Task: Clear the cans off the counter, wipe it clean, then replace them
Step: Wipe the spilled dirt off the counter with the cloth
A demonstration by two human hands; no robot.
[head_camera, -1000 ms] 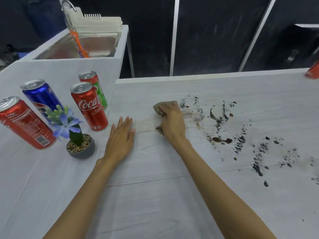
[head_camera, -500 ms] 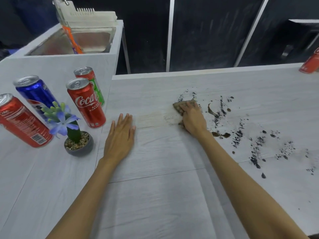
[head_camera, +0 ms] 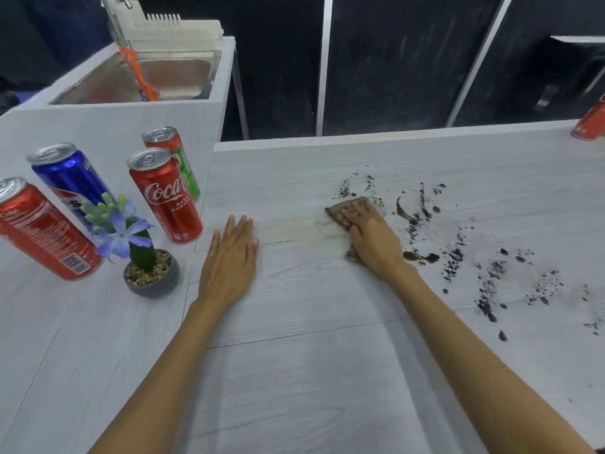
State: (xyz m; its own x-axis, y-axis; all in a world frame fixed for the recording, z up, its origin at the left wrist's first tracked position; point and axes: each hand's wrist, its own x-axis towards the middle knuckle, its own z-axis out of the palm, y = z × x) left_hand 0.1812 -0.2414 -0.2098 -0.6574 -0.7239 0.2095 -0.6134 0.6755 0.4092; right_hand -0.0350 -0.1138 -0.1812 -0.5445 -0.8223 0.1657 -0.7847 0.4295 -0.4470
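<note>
The counter (head_camera: 294,388) bears both hands. The right hand (head_camera: 373,240) lies flat on a brown cloth (head_camera: 339,209), fingers nearly straight and pressing it down rather than clutching it; the cloth's edge peeks out beyond the fingertips at eleven o'clock. The left hand (head_camera: 229,267) rests palm down on the bare top, relaxed, fingers together and grasping nothing, well apart from the cloth.

From one to four o'clock of the right hand, dark specks and brown smears (head_camera: 419,217) spread across the counter, the nearest just beside the hand.

The cans stand off the soiled counter on a neighbouring worktop (head_camera: 65,339) at nine to ten o'clock of the left hand: a Coca-Cola can (head_camera: 165,196) nearest, a red-and-green can (head_camera: 188,172) just behind it, a blue can (head_camera: 68,178) and a second red can (head_camera: 42,231) farther out. A small potted plant (head_camera: 144,260) with a blue flower sits in front of them. One more red can (head_camera: 589,126) shows at the counter's far edge, at two o'clock. A sink (head_camera: 131,80) with a white rack (head_camera: 176,31) lies at eleven o'clock.
</note>
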